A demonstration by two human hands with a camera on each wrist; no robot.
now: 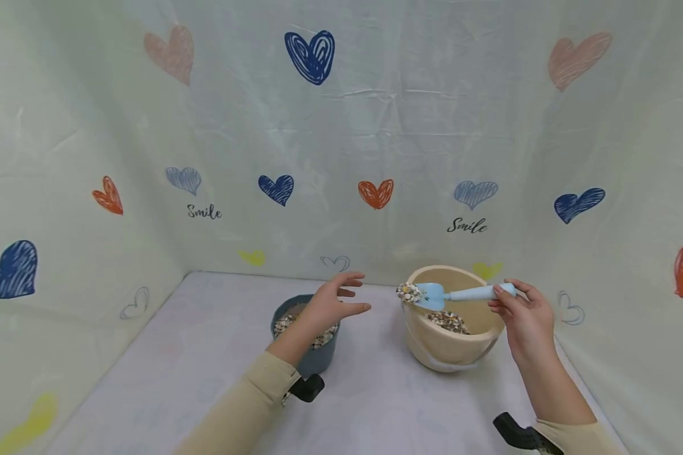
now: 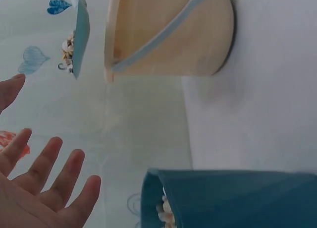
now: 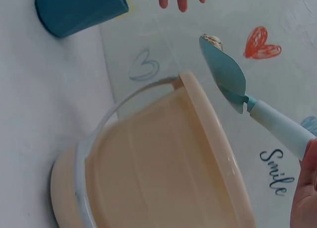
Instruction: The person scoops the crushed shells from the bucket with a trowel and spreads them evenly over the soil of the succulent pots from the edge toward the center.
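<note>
My right hand [image 1: 526, 319] grips the pale blue handle of a small trowel [image 1: 478, 294], held level over a beige bucket [image 1: 449, 354]. On the trowel's blade sits a heap of mixed pebbles [image 1: 410, 292], at the bucket's left rim in the head view. More pebbles [image 1: 448, 321] lie inside the bucket. My left hand [image 1: 332, 303] is raised with fingers spread, holding nothing, above the right side of a blue-grey pot [image 1: 319, 360]. Pebbles [image 1: 322, 339] fill the pot near its rim, partly hidden by the left forearm. The left wrist view shows the spread fingers [image 2: 64, 173] near the pot's opening.
Both containers stand on a white-covered table [image 1: 205, 354], the pot left of the bucket with a gap between. A white bucket handle [image 3: 124, 99] hangs down the bucket's near side. Behind rises a pale curtain [image 1: 330, 139] printed with hearts and "Smile".
</note>
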